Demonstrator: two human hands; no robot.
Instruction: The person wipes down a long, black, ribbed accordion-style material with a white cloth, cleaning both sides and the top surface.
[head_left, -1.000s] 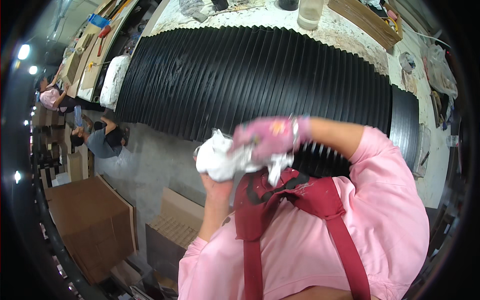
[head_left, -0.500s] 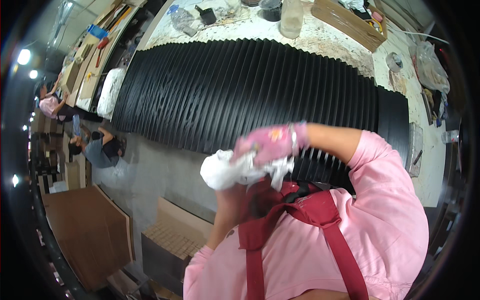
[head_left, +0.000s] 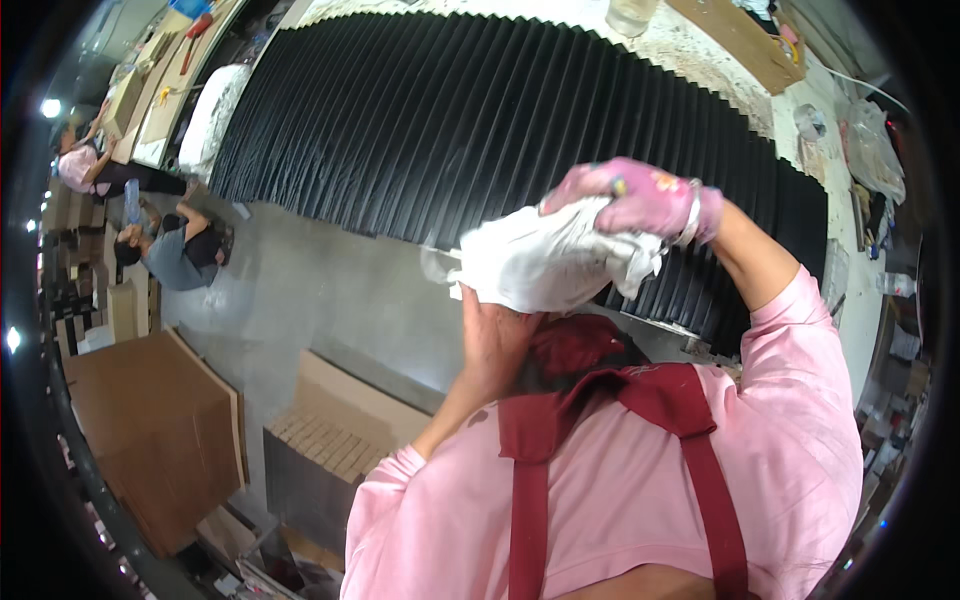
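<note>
at the middle of the frame, the white cloth has shifted rightward and spread wider, before the black pleated sheet; i judge it opener for handling. my gloved right hand is clamped on it; my bare left hand touches underneath, grip hidden, so i cannot tell.

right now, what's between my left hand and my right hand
A white cloth: in the head view, the gloved right hand grips its upper right side and the left hand meets its lower edge.
</note>
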